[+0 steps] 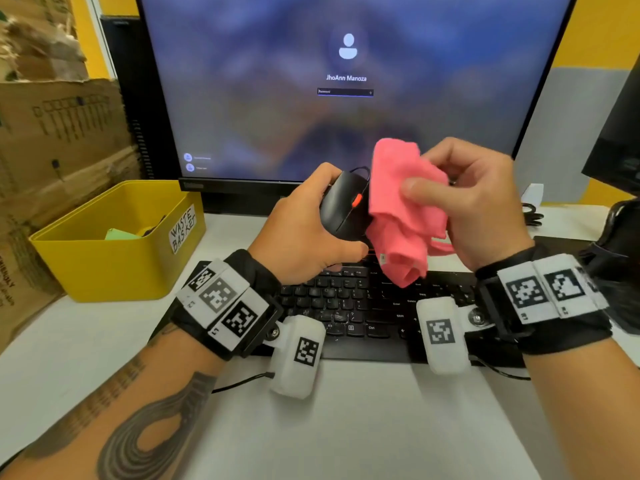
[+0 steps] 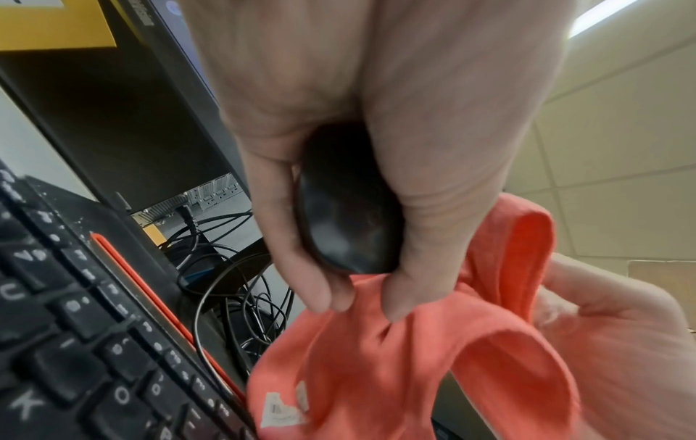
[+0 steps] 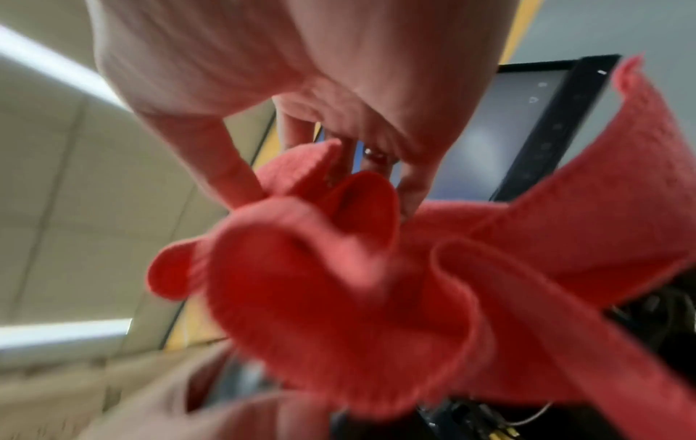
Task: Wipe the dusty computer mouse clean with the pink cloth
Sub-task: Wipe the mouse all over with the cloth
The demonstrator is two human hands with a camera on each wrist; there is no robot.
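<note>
A black wired mouse (image 1: pixel 341 209) with an orange scroll wheel is lifted above the keyboard, gripped from the left by my left hand (image 1: pixel 304 233). In the left wrist view the fingers wrap the mouse (image 2: pixel 346 214) from both sides. My right hand (image 1: pixel 467 199) holds the bunched pink cloth (image 1: pixel 401 209) against the mouse's right side, thumb pressing on the fabric. The cloth (image 2: pixel 376 357) hangs below the mouse with a white tag showing. In the right wrist view the cloth (image 3: pixel 357 282) fills the frame under my curled fingers (image 3: pixel 233 166), and the mouse is hidden.
A black keyboard (image 1: pixel 363 306) lies on the white desk (image 1: pixel 346 427) beneath both hands. The monitor (image 1: pixel 346 81) stands behind. A yellow bin (image 1: pixel 114 244) labelled waste basket sits at the left, cardboard boxes (image 1: pixel 59 133) beyond it. Tangled cables (image 2: pixel 233 282) lie behind the keyboard.
</note>
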